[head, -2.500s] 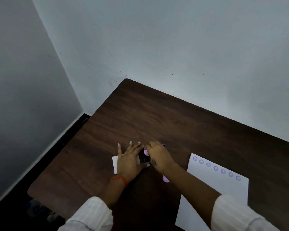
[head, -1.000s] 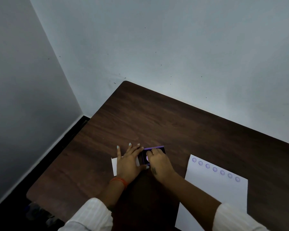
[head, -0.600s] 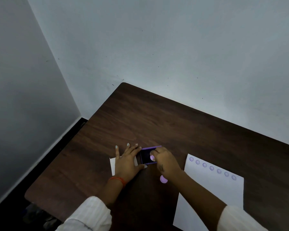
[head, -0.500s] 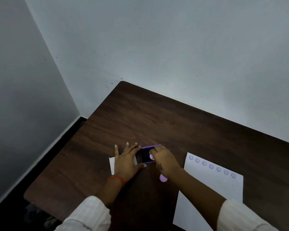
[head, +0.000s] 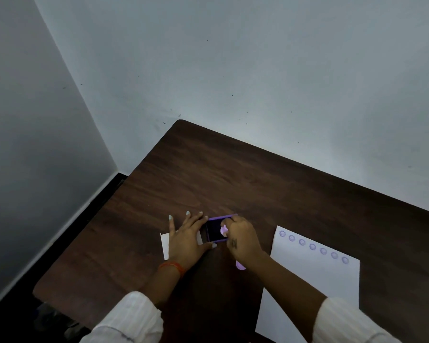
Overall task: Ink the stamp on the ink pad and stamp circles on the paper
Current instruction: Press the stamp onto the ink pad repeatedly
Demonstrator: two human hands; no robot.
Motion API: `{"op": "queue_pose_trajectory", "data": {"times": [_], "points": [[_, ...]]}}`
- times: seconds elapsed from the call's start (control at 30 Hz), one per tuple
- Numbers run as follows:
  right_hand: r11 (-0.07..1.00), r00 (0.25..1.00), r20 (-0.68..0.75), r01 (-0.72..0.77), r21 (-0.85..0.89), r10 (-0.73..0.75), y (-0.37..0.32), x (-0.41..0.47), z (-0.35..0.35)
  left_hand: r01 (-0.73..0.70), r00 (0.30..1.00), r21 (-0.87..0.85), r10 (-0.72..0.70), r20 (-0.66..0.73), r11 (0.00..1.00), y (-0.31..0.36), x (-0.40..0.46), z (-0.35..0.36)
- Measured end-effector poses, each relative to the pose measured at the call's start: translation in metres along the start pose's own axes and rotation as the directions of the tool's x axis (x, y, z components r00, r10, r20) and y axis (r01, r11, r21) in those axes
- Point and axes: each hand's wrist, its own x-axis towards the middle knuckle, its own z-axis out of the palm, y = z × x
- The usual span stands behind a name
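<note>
A small purple-framed ink pad (head: 214,230) with a dark inking surface lies on the brown table (head: 233,179). My right hand (head: 242,240) pinches a light purple stamp (head: 224,230) over the pad's right side. My left hand (head: 187,237) lies flat, fingers spread, on a small white card (head: 164,246), with fingertips against the pad's left edge. A white sheet of paper (head: 315,283) lies to the right, with a row of several purple stamped circles (head: 312,246) along its top edge.
A small light purple round piece (head: 240,265) lies on the table under my right wrist. Grey walls close in behind and to the left. The table's left edge drops to a dark floor (head: 67,233).
The head view has shifted a little. My right hand has kept the stamp over the ink pad, moving slightly on it. My left hand has stayed flat on the card.
</note>
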Motion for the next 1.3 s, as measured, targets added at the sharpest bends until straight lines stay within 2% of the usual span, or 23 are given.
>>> {"op": "queue_pose_trajectory", "data": {"times": [0.13, 0.2, 0.4, 0.57, 0.67, 0.8, 1.0, 1.13, 1.2, 1.27, 1.3], "points": [[0.972, 0.998, -0.018, -0.056, 0.228, 0.062, 0.004, 0.002, -0.019, -0.010, 1.000, 0.009, 0.010, 0.004, 1.000, 0.002, 0.000, -0.002], [0.960, 0.996, -0.039, -0.070, 0.269, 0.084, 0.012, 0.003, -0.027, -0.013, 1.000, 0.018, 0.013, 0.008, 1.000, 0.001, 0.000, -0.002], [1.000, 1.000, 0.021, -0.017, -0.027, 0.017, 0.018, -0.002, -0.011, -0.015, 1.000, 0.030, 0.015, -0.003, 0.999, 0.000, 0.001, -0.001], [0.988, 0.988, 0.024, -0.153, -0.002, 0.153, 0.015, 0.011, -0.009, -0.011, 1.000, 0.021, 0.011, -0.012, 1.000, 0.000, 0.000, 0.001], [0.996, 0.996, -0.015, -0.087, -0.002, 0.087, 0.017, 0.009, -0.008, -0.013, 1.000, 0.023, 0.013, -0.010, 1.000, -0.001, 0.000, 0.001], [0.986, 0.992, 0.076, 0.107, -0.130, -0.097, 0.023, 0.003, -0.011, -0.013, 1.000, 0.031, 0.013, -0.003, 0.999, -0.001, -0.001, 0.001], [0.997, 0.999, -0.046, 0.001, -0.073, -0.005, 0.014, 0.001, -0.006, -0.001, 1.000, 0.016, 0.001, 0.002, 1.000, -0.001, 0.001, 0.001], [0.994, 0.995, -0.017, -0.098, 0.055, 0.100, 0.011, 0.006, -0.015, -0.004, 1.000, 0.050, 0.003, 0.018, 0.999, 0.001, 0.001, 0.000], [0.961, 0.989, -0.024, -0.138, 0.238, 0.148, 0.014, 0.004, -0.023, -0.015, 0.999, 0.080, 0.013, 0.029, 0.997, 0.002, 0.000, -0.001], [0.845, 0.967, -0.097, -0.156, 0.512, 0.237, 0.018, -0.003, -0.028, -0.026, 0.999, 0.082, 0.024, 0.027, 0.996, 0.003, 0.000, -0.002], [0.734, 0.941, -0.098, -0.184, 0.654, 0.323, 0.020, -0.009, -0.030, -0.029, 0.999, 0.085, 0.027, 0.027, 0.996, 0.003, 0.000, -0.003]]}}
